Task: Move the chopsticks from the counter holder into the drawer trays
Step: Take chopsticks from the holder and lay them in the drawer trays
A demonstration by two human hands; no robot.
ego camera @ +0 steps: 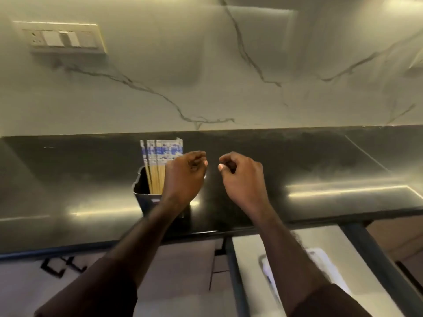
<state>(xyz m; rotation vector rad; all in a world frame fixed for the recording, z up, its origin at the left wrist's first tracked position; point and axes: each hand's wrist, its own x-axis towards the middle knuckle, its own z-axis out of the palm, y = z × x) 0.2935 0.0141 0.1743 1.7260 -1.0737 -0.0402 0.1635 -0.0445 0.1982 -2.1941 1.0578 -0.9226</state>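
left hand (185, 177) beside upright chopsticks (160, 161) in holder (143, 193)

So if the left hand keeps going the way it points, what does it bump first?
Probably nothing close: the left hand points away over bare black counter toward the marble wall. The chopsticks stand just to its left, though depth is unclear.

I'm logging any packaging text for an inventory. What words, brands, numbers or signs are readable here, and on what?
No text here can be read.
Chopsticks in the black holder: blue print on the white paper sleeves, too blurred to read.
Switch plate on the wall: no legible marking.
White object in the open drawer: blurred, no readable text.
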